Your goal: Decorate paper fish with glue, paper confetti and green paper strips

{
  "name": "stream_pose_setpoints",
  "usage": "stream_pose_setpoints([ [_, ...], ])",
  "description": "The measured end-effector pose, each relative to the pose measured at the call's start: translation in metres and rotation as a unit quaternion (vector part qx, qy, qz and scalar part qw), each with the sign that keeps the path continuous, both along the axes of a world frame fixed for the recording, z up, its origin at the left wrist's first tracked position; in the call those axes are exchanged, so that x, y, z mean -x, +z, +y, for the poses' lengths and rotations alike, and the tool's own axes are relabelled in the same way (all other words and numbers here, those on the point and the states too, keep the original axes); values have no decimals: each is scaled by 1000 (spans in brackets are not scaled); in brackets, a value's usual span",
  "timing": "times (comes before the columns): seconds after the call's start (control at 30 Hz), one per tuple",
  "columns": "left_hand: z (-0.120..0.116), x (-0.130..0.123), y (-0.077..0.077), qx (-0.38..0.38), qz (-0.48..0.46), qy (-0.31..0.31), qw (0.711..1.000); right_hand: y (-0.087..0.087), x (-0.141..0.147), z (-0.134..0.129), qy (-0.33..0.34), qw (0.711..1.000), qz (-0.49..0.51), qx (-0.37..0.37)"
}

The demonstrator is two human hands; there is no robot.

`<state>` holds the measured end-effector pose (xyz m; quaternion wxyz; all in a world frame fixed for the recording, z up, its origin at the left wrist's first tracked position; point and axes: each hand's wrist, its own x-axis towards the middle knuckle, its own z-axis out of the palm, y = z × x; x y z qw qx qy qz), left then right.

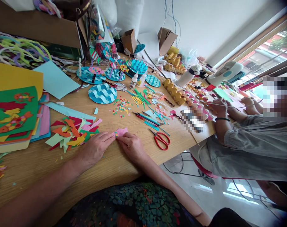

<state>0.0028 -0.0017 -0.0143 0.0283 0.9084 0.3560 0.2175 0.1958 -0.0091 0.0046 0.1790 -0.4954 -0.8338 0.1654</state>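
A small pink paper fish (121, 131) with coloured dots near one end lies on the table between my hands. The fingers of my left hand (95, 147) are pressed together at its dotted end. My right hand (132, 147) has its fingers curled in on the near edge of the fish, and the fingertips are partly hidden. Coloured paper scraps (71, 130) are heaped just left of my left hand. To the right of my right hand rest red-handled scissors (161, 141), with pens and pencils (145, 119) beyond them. Tiny paper dots (122, 106) are scattered ahead of my hands.
Blue wavy paper discs (102, 93) and two glue bottles (133, 80) stand farther back. Stacked coloured paper (15, 110) covers the left side. At the right sits another person (257, 142), hands over the table, near a white flask (187, 75) and egg-carton strips (174, 91).
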Motion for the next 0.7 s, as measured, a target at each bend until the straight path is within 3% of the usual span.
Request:
stream_pose_setpoints([
  [0.17, -1, -2, 2, -7, 13, -1, 1000, 3, -2, 2, -14, 999, 48, 15],
  [0.47, -3, -5, 3, -18, 30, 11, 999, 8, 5, 4, -22, 997, -72, 3],
  [0.7, -3, -8, 7, -49, 56, 25, 997, 9, 7, 4, -24, 994, -107, -1],
])
